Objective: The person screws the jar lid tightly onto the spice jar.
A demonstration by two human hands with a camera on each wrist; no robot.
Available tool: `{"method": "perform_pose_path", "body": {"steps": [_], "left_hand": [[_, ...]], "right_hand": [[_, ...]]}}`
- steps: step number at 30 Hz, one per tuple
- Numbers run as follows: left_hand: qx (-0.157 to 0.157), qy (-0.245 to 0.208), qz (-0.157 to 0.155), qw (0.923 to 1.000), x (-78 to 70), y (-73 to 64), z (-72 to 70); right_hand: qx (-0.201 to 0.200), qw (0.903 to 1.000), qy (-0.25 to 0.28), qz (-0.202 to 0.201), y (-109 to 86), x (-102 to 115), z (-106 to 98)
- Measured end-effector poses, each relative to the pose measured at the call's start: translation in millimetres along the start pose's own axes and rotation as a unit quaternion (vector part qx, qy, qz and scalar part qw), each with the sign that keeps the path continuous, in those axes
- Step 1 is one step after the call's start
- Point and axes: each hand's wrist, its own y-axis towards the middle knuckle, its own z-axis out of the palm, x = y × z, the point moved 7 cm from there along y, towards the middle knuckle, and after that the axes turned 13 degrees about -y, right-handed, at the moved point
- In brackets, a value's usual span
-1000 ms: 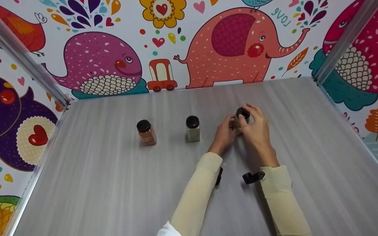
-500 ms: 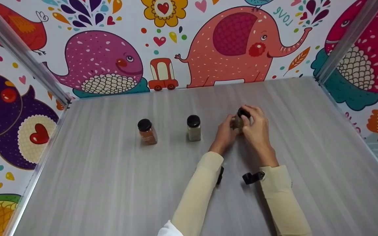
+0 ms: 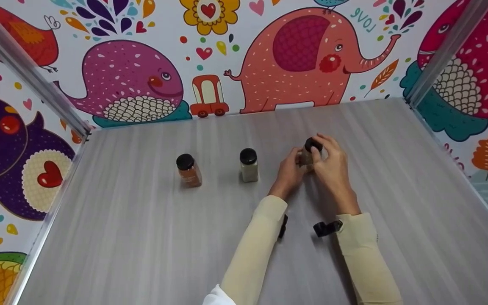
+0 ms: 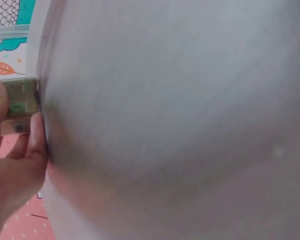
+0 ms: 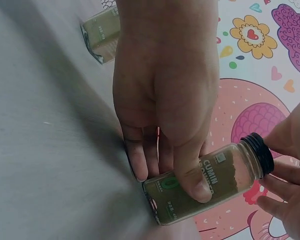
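Observation:
A clear spice jar of cumin powder (image 3: 306, 158) with a black cap (image 3: 313, 144) stands near the back right of the table, slightly tilted. My left hand (image 3: 288, 173) grips its lower body, the thumb across the label in the right wrist view. Fingers and thumb of my right hand (image 3: 333, 167) pinch the cap, which sits on the jar's neck. Left of my hands stands a jar of pale greenish powder (image 3: 250, 170), also black-capped. Farther left is a jar of reddish-orange powder (image 3: 190, 176) with a black cap.
The grey wood-grain table (image 3: 142, 237) is bounded by a cartoon-printed back wall (image 3: 134, 76) and side walls. Metal posts (image 3: 36, 72) rise at the back corners. A black wrist camera (image 3: 326, 228) is strapped to my right sleeve.
The jar leaned a little more half a second ago and stands straighter now. My right fingers have shifted slightly around the cap. The left hand keeps its hold, and the other jars stay put.

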Motion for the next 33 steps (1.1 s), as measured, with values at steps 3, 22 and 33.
{"method": "perform_pose_path", "body": {"steps": [3, 22, 33], "left_hand": [[0.001, -0.004, -0.008, 1.0000, 0.2, 0.1, 1.3], [-0.008, -0.005, 0.001, 1.0000, -0.4, -1.0, 1.2], [-0.002, -0.004, -0.005, 1.0000, 0.4, -1.3, -0.7]], "right_hand": [[0.007, 1.0000, 0.005, -0.004, 0.2, -1.3, -0.7], [0.021, 0.9987, -0.039, 0.025, 1.5, -0.9, -1.3], [0.000, 0.9981, -0.061, 0.007, 1.2, -1.8, 3.4]]}}
